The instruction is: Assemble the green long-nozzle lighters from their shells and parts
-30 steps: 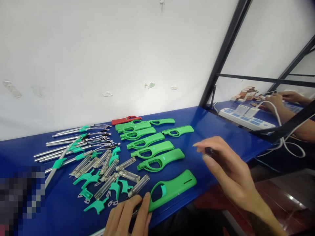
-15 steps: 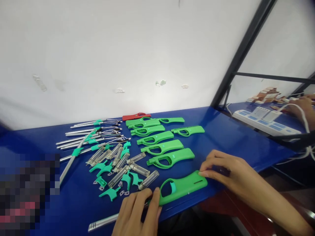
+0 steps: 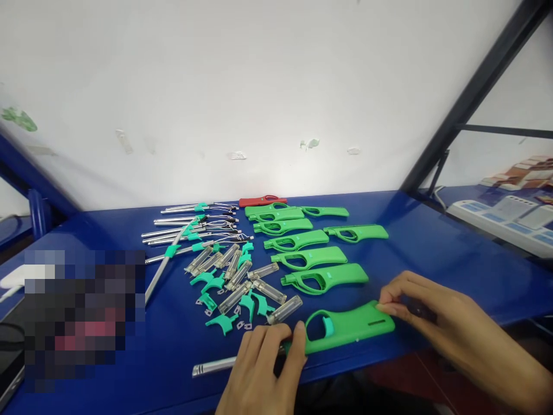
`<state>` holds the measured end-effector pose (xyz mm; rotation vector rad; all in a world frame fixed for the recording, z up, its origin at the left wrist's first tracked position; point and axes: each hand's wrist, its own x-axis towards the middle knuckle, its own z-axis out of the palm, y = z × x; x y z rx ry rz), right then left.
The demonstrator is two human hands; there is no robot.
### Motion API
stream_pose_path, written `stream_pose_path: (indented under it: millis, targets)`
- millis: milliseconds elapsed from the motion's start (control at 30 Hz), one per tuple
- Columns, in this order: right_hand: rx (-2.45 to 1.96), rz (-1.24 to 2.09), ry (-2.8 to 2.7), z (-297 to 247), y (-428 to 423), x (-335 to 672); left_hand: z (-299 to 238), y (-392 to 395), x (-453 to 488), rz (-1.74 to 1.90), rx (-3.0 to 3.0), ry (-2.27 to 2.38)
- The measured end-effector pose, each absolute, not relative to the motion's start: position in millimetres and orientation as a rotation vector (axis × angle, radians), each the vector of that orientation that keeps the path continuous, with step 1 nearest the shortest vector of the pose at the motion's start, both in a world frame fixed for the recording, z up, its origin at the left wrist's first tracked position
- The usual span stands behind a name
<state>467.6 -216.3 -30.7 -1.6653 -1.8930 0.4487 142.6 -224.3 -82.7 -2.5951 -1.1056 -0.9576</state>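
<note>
A green utility lighter [image 3: 349, 331] with a teal trigger and a slot in its handle lies near the table's front edge. My left hand [image 3: 265, 369] is closed around its neck, hiding part of the metal tube [image 3: 213, 366] that sticks out to the left. With thumb and forefinger, my right hand [image 3: 425, 314] pinches the top corner of the handle's far end. Just beyond it are several green lighter half-shells [image 3: 328, 278]. Clear fuel tanks [image 3: 285, 310], teal triggers [image 3: 222, 324] and small metal clips [image 3: 244, 325] lie scattered beyond my left hand.
Metal tubes with wires [image 3: 173, 235] lie at the back left of the blue table [image 3: 432, 248]. A red lighter shell [image 3: 261, 201] rests near the wall. On the right stands a power strip [image 3: 488, 222] beyond a dark frame post [image 3: 470, 109]. A pixelated patch covers the left.
The view has turned to the left, so the table's contents appear farther right. Both hands keep their hold on the green lighter, which looks much the same.
</note>
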Motion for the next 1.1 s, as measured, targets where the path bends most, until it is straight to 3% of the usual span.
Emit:
stream_pose_path:
  millis: [667, 833, 1100]
  targets:
    - [-1.714, 0.244, -1.862, -49.9, -221.3, 483.4, -75.9, -224.7, 148.8, -0.967, -2.543, -1.102]
    - [-1.713, 0.142, -1.797, -38.7, -224.0, 477.8, -76.4, -223.5, 147.9, -0.974, -2.548, -1.068]
    - [-1.334, 0.267, -2.228, 14.1, -178.4, 412.4, -78.3, -225.0, 149.3, -0.952, -2.491, -1.092]
